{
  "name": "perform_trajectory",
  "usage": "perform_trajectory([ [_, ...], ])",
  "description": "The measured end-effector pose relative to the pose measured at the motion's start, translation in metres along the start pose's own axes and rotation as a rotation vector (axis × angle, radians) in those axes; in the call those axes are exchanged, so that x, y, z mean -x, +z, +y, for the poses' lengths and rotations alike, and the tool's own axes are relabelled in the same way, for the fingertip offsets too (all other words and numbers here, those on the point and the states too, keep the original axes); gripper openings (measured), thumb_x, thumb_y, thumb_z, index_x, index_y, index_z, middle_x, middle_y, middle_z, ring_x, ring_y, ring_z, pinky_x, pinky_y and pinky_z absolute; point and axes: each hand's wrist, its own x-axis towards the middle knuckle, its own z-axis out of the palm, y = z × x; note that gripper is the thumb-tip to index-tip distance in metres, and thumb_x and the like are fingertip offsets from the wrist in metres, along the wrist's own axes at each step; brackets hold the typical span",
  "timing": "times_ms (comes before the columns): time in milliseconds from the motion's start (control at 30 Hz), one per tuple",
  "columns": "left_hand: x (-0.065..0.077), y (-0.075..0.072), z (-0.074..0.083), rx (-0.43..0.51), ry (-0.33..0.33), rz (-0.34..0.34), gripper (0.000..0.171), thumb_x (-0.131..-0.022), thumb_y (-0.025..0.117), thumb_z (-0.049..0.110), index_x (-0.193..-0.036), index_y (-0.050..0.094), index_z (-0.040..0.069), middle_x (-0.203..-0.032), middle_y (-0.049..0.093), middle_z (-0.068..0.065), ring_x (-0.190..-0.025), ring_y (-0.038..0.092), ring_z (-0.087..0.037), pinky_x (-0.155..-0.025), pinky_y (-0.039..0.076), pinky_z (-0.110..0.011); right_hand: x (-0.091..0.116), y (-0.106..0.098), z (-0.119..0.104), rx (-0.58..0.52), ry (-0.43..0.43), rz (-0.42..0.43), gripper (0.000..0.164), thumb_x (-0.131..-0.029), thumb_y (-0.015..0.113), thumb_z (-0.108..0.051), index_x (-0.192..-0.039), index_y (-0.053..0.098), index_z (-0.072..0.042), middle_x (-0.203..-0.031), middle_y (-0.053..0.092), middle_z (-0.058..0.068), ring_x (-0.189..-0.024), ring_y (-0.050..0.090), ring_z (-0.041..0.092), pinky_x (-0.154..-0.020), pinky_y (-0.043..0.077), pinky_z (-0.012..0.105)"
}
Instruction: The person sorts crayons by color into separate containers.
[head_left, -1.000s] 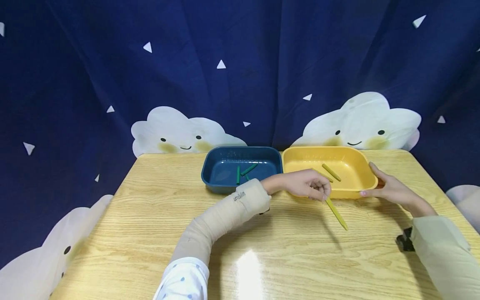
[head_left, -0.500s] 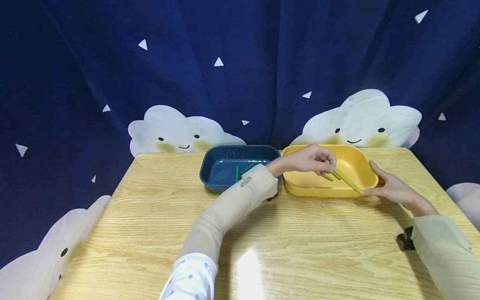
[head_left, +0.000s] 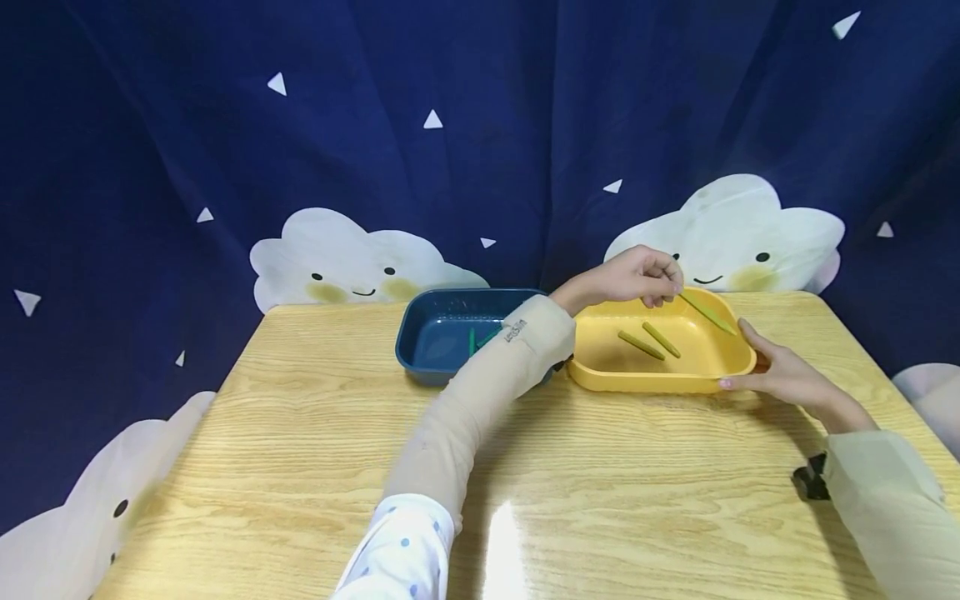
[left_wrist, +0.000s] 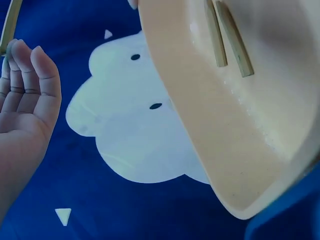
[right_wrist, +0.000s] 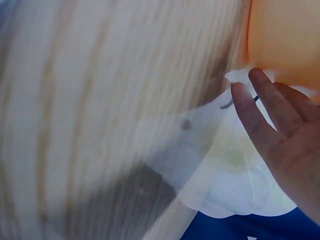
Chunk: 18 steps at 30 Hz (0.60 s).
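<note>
My left hand point(head_left: 637, 277) pinches one end of a slim yellow crayon point(head_left: 708, 315) above the back right part of a yellow plastic bin point(head_left: 645, 383). The crayon slants down to the right. Inside that bin lie two more yellow crayons, one point(head_left: 641, 345) left of the other point(head_left: 662, 340). In the left wrist view, the held crayon point(left_wrist: 10, 25) sticks up past the fingertips, partly cut off. At the bin's right end, my right hand point(head_left: 783, 383) rests with its thumb at the front corner. The right wrist view shows that hand's fingers point(right_wrist: 265, 100) nearly straight beside the bin.
A dark blue bin point(head_left: 420, 367) adjoins the yellow one on the left; my left forearm covers part of it. Green crayons point(head_left: 472, 343) lie inside. Both stand at the back of a wooden table point(head_left: 315, 450), before a blue curtain point(head_left: 480, 167) with cloud prints.
My left hand has moved up and back with the crayon, from in front of the yellow bin to above its rear part. The right hand has stayed at the bin's right end.
</note>
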Motion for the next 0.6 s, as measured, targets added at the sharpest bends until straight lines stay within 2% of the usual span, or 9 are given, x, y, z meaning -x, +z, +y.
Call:
perform_trajectory([
  [267, -0.022, 0.0, -0.01, 0.034, -0.065, 0.098, 0.01, -0.091, 0.048, -0.002, -0.093, 0.056, -0.009, -0.076, 0.055, -0.009, -0.068, 0.053, -0.016, -0.063, 0.048, -0.024, 0.004, 0.0, 0.002, 0.022, -0.016, 0.006, 0.11, -0.08, 0.07, -0.032, -0.141, -0.018, -0.008, -0.145, -0.001, 0.031, -0.124, 0.023, 0.051, -0.094, 0.026, 0.059],
  [367, -0.029, 0.001, -0.016, 0.035, -0.091, 0.131, 0.011, -0.092, 0.049, 0.0, -0.095, 0.057, -0.008, -0.077, 0.056, -0.009, -0.069, 0.054, -0.015, -0.064, 0.049, -0.023, 0.006, 0.0, 0.002, 0.031, -0.025, 0.006, 0.109, -0.081, 0.07, -0.031, -0.141, -0.017, -0.008, -0.144, 0.003, 0.032, -0.123, 0.028, 0.049, -0.092, 0.036, 0.047],
  [467, -0.036, 0.0, -0.023, 0.039, -0.11, 0.168, 0.013, -0.092, 0.05, 0.002, -0.096, 0.058, -0.007, -0.081, 0.057, -0.011, -0.071, 0.055, -0.015, -0.065, 0.049, -0.023, 0.007, 0.0, 0.002, 0.028, -0.026, 0.007, 0.108, -0.081, 0.069, -0.032, -0.141, -0.017, -0.009, -0.144, 0.003, 0.032, -0.123, 0.029, 0.048, -0.087, 0.04, 0.036],
  [533, -0.039, -0.002, -0.028, 0.037, -0.112, 0.188, 0.014, -0.092, 0.05, 0.004, -0.096, 0.059, -0.006, -0.084, 0.058, -0.015, -0.071, 0.055, -0.016, -0.065, 0.049, -0.023, 0.006, 0.0, 0.001, 0.019, -0.028, 0.008, 0.108, -0.081, 0.069, -0.031, -0.142, -0.017, -0.01, -0.145, 0.002, 0.031, -0.123, 0.029, 0.048, -0.088, 0.04, 0.038],
  [600, -0.042, -0.003, -0.033, 0.041, -0.118, 0.204, 0.014, -0.093, 0.051, 0.006, -0.096, 0.059, -0.005, -0.085, 0.059, -0.015, -0.072, 0.056, -0.016, -0.065, 0.049, -0.022, 0.004, 0.0, 0.0, 0.009, -0.024, 0.013, 0.108, -0.08, 0.07, -0.03, -0.142, -0.017, -0.01, -0.146, -0.001, 0.029, -0.125, 0.025, 0.048, -0.094, 0.034, 0.048],
])
